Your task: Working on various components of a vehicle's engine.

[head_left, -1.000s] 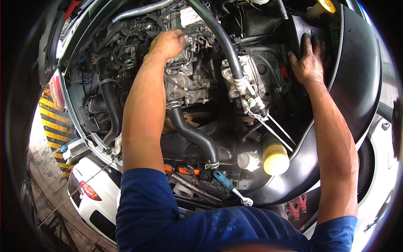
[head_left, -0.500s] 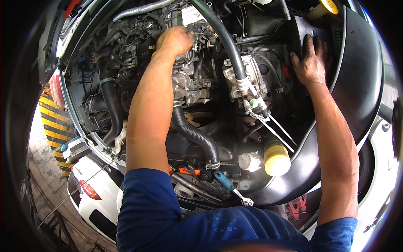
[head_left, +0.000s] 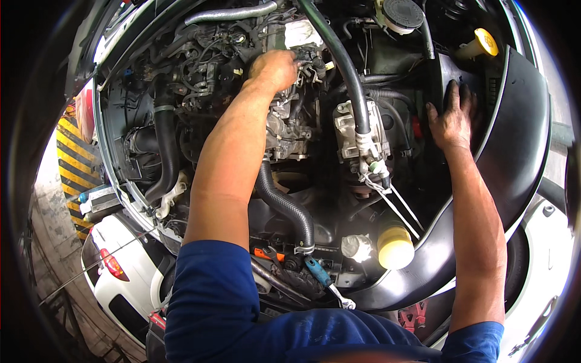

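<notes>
My left hand [head_left: 273,71] reaches into the top of the engine [head_left: 284,130], its fingers curled closed among small hoses and fittings. What they grip, if anything, is hidden behind the hand. Just beyond it a white covering [head_left: 302,34] lies over part of the engine. My right hand [head_left: 452,123] rests with fingers stretched out on the dark inner side panel of the engine bay, beside a black fender cover [head_left: 519,130]. Between my arms, a thick black hose [head_left: 345,66] runs down to a metal compressor-like unit [head_left: 378,145] tied with white cord.
A blue-handled ratchet [head_left: 321,275] and an orange tool [head_left: 269,254] lie along the front edge. Near them are a ribbed radiator hose [head_left: 284,202], a yellow-capped container [head_left: 396,248] and a white-wrapped part [head_left: 356,248]. A white car [head_left: 124,260] stands at the left.
The view has shifted, so the engine bay sits slightly lower and a round reservoir cap shows at the top. Both hands keep their places on the engine and side panel.
</notes>
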The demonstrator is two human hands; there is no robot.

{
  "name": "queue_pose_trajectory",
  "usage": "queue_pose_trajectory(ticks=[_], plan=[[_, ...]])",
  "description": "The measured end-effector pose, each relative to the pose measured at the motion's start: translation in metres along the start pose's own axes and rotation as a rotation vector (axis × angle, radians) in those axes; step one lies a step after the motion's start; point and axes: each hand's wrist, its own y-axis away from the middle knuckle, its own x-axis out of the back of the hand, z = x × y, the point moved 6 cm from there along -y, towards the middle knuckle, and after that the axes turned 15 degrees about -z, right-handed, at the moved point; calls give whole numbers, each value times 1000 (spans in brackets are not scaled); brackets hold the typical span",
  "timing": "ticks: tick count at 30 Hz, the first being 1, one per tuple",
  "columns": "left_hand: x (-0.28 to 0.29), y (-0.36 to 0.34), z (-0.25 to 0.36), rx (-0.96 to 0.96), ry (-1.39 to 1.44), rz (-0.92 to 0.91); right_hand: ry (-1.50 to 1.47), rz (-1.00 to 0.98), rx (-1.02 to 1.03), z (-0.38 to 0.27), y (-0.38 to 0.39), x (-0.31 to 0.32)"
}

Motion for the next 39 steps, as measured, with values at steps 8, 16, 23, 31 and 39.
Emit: queue_pose_trajectory(ticks=[8,16,23,31,39], plan=[[2,-3,8,-24,8,97,12,-22,-20,2,-2,1],[4,-9,15,-72,-238,-32,55,-10,-26,-1,0,4],[2,-6,17,-81,-201,-6,12,-28,-33,0,-2,1],[-7,-8,17,-8,42,4,71,-40,-43,-4,2,3],[1,-6,23,-2,-43,-24,43,-25,-24,-1,2,5]])
